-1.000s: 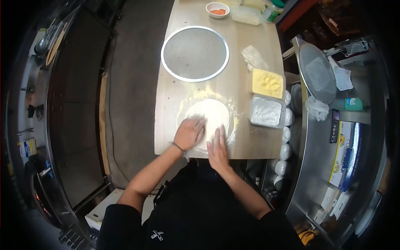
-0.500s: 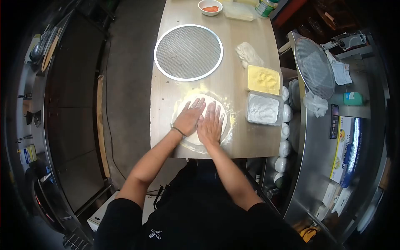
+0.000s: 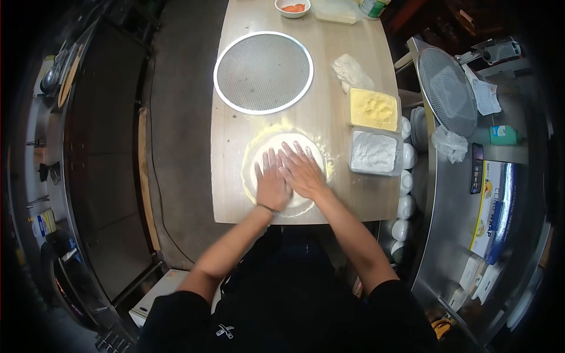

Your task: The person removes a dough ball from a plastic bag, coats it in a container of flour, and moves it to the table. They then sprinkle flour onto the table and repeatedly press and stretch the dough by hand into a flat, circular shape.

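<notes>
A round, flat piece of white dough point(image 3: 278, 145) lies on the wooden table near its front edge, ringed by scattered yellow flour. My left hand point(image 3: 273, 183) rests flat on the dough's left part, fingers spread and pointing away from me. Beside it my right hand point(image 3: 303, 172) lies on the dough's right part, its fingers apart and angled up to the left. The two hands touch or overlap slightly at the thumbs. Neither hand grips anything; their palms hide the dough's lower middle.
A round mesh screen point(image 3: 263, 73) lies behind the dough. On the right stand a tub of yellow flour point(image 3: 374, 110) and a tub of white flour point(image 3: 374, 152), with a crumpled cloth or bag point(image 3: 351, 73) behind. Farther back is a white bowl point(image 3: 292, 8).
My left hand has moved down and right, its fingers now pointing more straight ahead. My right hand has shifted right and turned so its fingers slant left.
</notes>
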The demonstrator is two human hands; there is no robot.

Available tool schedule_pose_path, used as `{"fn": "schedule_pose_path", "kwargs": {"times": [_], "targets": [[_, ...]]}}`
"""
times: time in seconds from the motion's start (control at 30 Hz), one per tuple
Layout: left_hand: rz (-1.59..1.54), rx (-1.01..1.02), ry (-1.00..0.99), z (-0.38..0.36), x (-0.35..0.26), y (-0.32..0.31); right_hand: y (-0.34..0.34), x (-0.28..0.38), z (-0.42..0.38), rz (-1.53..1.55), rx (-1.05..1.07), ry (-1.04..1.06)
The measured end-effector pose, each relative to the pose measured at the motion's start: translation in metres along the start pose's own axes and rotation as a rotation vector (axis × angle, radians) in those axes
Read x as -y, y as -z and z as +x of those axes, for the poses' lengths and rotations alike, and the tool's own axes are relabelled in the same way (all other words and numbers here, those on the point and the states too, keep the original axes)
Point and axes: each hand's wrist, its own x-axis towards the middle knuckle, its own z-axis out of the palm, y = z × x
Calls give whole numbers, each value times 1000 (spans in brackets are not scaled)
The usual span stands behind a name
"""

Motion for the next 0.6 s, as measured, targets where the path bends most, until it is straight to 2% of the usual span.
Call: {"fn": "schedule_pose_path", "kwargs": {"times": [0.07, 0.1, 0.13, 0.17, 0.2, 0.23, 0.27, 0.33, 0.4, 0.43, 0.47, 0.5, 0.53, 0.6], "targets": [[-13, 117, 87, 2, -21, 15, -13, 8, -8, 120, -180, -149], [-58, 59, -33, 15, -13, 21, -28, 13, -8, 121, -403, -425], [-104, 6, -152, 35, 3, 28, -32, 15, -7, 123, -392, -429], [-244, 394, -270, 53, 16, 41, -34, 16, -4, 4, -349, -438], [-243, 406, -271, 48, 21, 35, -35, 18, -2, -113, -307, -448], [-162, 253, -271, 45, 24, 27, -26, 12, 0, -90, -282, -302], [-79, 104, -276, 41, 27, 21, -14, 4, 2, -89, -283, -301], [41, 22, 95, 15, -1, 11, 4, -12, 6, -64, -44, 19], [-53, -9, 172, 13, -17, 8, -7, -2, -5, -120, -74, -60], [-56, -10, 176, 21, -9, 13, -20, 8, -11, 29, -217, -202], [-173, 111, -56, 32, 7, 20, -33, 17, -15, 184, -354, -352], [-290, 224, -291, 38, 17, 21, -36, 21, -12, 76, -339, -376], [-291, 227, -291, 34, 17, 19, -34, 18, -11, 77, -338, -379], [-100, 113, -128, 19, 18, 15, -14, 2, 0, -138, -180, -23]]}}
